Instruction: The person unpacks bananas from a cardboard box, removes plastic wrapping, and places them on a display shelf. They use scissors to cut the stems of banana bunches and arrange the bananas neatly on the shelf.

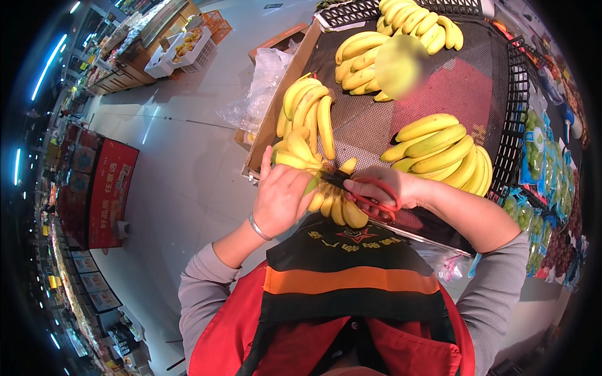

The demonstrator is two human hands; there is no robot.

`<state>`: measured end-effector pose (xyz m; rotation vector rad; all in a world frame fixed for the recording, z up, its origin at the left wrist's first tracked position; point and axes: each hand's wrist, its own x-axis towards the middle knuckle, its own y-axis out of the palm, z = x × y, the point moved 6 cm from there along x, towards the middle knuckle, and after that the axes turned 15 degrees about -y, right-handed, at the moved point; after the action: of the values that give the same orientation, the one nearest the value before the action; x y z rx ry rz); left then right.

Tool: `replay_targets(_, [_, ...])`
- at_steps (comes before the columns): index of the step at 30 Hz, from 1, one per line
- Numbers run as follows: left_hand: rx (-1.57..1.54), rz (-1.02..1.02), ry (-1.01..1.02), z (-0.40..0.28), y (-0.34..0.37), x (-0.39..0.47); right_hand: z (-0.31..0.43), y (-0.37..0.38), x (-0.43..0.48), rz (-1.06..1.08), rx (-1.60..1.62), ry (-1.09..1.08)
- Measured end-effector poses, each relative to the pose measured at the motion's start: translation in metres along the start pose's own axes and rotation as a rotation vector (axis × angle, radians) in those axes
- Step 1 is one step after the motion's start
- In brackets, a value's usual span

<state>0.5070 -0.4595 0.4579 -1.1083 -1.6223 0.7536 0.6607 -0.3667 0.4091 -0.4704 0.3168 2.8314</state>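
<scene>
My left hand (282,195), with a bangle at the wrist, grips a bunch of yellow bananas (297,152) at the near left corner of a display stand (362,115). In my right hand (378,183) is a pair of red-handled scissors (388,199). Their dark blades lie against the stem end of the bunch, between my two hands; how far they are apart is hard to see. Smaller bananas (345,207) hang below the blades, close to my apron. Another bunch (308,105) rests just beyond my left hand, and a large bunch (442,152) lies to the right.
More banana bunches (418,21) lie at the stand's far end, one partly blurred. A black plastic lattice fence (512,108) edges the right side. Bagged green grapes (534,150) stand beyond it. Plastic wrap (270,84) sits on boxes left of the stand. A red promotional stand (110,192) bears writing.
</scene>
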Motion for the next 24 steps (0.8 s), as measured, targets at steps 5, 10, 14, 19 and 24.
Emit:
replay_targets(5, [0.003, 0.014, 0.015, 0.0004, 0.0000, 0.0013, 0.0001, -0.0010, 0.0035, -0.002, -0.048, 0.015])
replay_targets(10, [0.025, 0.020, 0.019, 0.0010, 0.0006, 0.0017, 0.0027, -0.0053, 0.0027, 0.023, -0.186, -0.004])
replay_targets(14, [0.041, 0.013, 0.059, -0.0010, 0.0019, 0.0014, 0.0035, -0.0042, 0.0039, 0.037, -0.199, -0.071])
replay_targets(19, [0.030, -0.009, 0.101, -0.0018, 0.0017, 0.0017, -0.0022, -0.0054, 0.0042, 0.029, -0.151, 0.004])
replay_targets(24, [0.033, 0.008, 0.137, -0.0007, 0.0029, 0.0026, -0.0007, -0.0030, 0.0086, 0.041, -0.088, 0.045])
